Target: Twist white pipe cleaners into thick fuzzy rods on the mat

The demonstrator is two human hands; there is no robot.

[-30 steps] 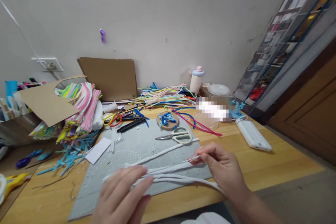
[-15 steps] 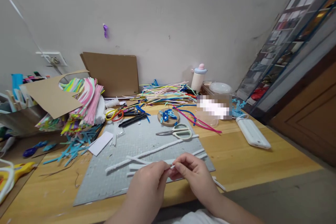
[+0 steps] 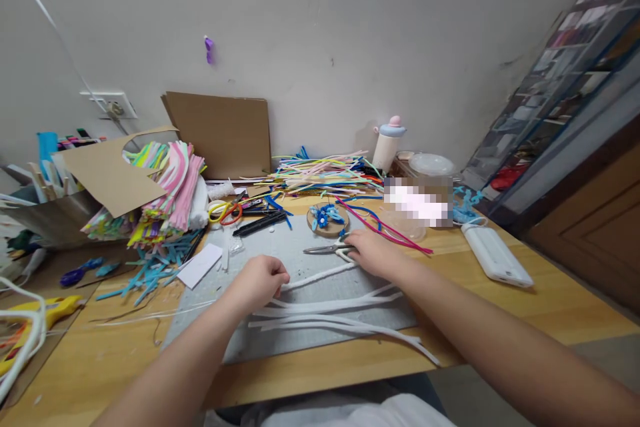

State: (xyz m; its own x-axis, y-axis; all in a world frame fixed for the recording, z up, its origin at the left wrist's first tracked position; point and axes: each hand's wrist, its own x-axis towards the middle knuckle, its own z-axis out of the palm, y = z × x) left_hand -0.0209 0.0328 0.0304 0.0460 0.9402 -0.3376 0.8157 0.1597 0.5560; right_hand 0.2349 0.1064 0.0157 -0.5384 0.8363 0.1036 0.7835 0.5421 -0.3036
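Observation:
My right hand (image 3: pixel 373 253) reaches over the light green handles of the scissors (image 3: pixel 323 249), its fingers closed around them. The blades lie on the grey cutting mat (image 3: pixel 240 343) and point left. My left hand (image 3: pixel 263 280) is closed, with its fingertips curled in, near a twisted white pipe cleaner (image 3: pixel 320 275); what it holds is hidden. Thin white strands (image 3: pixel 185 311) show left of my left forearm. Several loose white pipe cleaners (image 3: pixel 330 324) lie across the mat in front of me.
Behind the scissors, a round wooden slice (image 3: pixel 345 223) bears blue pipe-cleaner pieces. Bundled pipe cleaners (image 3: pixel 177 193), orange-and-yellow-handled scissors (image 3: pixel 231 215) and a white card (image 3: pixel 200 265) are to the left. A white power bank (image 3: pixel 495 257) and a bottle (image 3: pixel 387 147) stand right and back.
My hands have parted from their pinch together at the front of the mat. The right went forward to the scissors, the left slightly forward and left. The view has shifted slightly.

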